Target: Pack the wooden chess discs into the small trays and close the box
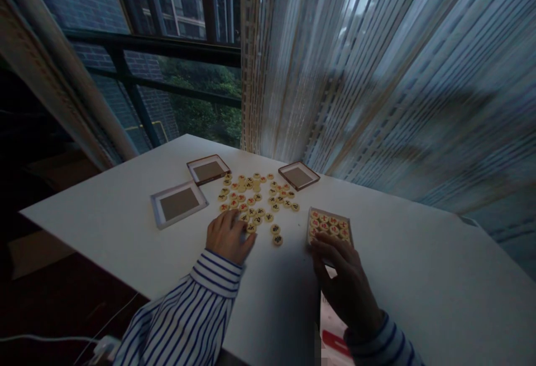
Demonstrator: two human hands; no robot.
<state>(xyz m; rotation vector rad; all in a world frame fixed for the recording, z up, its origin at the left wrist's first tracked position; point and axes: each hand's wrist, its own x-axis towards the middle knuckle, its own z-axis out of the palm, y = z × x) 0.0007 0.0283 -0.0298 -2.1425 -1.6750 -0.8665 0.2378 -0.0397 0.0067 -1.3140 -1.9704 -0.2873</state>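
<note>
My left hand (228,236) rests palm down at the near side of a loose spread of round Chinese chess pieces (258,211). Its thumb stands apart from the fingers, which reach the nearest pieces. The pieces are pale discs with red or black characters. To the right, my right hand (345,271) bends over a shallow open box (352,232) holding rows of red-marked pieces (334,221). The right thumb and fingertips come together at the box's near left corner; whatever they grip is hidden. The box's near part is covered by that hand.
Two open, shallow trays, a brown-rimmed one (226,166) and a white one (158,220), lie left of the pieces. Another brown-rimmed tray (317,178) lies behind them. The white table (125,210) stands by a window and a striped curtain (318,64).
</note>
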